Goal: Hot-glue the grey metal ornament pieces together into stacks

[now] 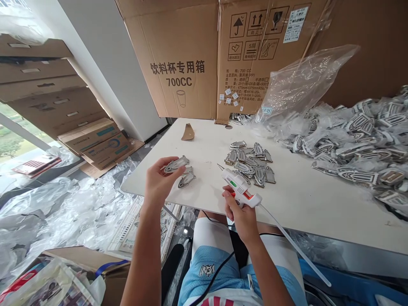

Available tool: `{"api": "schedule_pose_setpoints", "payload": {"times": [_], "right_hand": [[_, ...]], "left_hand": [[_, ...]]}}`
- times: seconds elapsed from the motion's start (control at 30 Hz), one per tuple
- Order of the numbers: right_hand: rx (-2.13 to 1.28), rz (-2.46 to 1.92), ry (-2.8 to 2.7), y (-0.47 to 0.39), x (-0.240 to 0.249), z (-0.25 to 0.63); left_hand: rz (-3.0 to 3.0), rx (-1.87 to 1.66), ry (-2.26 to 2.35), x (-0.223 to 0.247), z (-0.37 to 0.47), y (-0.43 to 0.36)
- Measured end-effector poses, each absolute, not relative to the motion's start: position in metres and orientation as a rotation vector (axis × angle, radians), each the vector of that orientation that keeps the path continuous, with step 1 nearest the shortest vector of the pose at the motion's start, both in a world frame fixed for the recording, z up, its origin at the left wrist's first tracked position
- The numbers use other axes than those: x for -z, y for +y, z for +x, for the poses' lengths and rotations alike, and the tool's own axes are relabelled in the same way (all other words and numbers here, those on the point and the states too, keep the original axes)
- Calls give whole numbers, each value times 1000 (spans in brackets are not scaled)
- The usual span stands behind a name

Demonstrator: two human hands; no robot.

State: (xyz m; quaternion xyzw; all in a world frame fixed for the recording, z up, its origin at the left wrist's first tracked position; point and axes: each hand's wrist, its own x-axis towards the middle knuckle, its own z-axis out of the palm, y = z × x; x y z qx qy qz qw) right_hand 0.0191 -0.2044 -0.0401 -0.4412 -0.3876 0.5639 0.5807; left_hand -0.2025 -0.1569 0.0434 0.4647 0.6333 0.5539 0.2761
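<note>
My left hand (165, 176) pinches a silver, pointed-oval metal piece (177, 164) between thumb and fingers, just above the white table. Under and beside it lie more such pieces (186, 177), partly hidden by the held one. In my right hand (237, 208) is a white hot glue gun (239, 185) with an orange trigger, its thin nozzle pointing up and left. A long glue stick (296, 244) sticks out of its back end. Behind the gun, a small heap of the same metal pieces (250, 161) rests on the table.
A big pile of plastic-wrapped metal pieces (363, 140) covers the right side. Large cardboard boxes (188, 42) stand along the back, with a clear plastic bag (306, 85) against them. A torn cardboard scrap (188, 132) lies on the white table (204, 144). Plastic wrapping (76, 216) covers the floor at left.
</note>
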Motion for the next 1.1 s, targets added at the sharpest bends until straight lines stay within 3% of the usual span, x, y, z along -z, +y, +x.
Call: {"api": "schedule_pose_setpoints", "payload": {"times": [0.37, 1.1], "right_hand": [[-1308, -1026, -918, -203, 41, 18], [-1322, -1053, -989, -205, 39, 21]], "left_hand": [[1885, -1015, 2032, -27, -207, -154], [1906, -713, 2211, -12, -197, -147]]}}
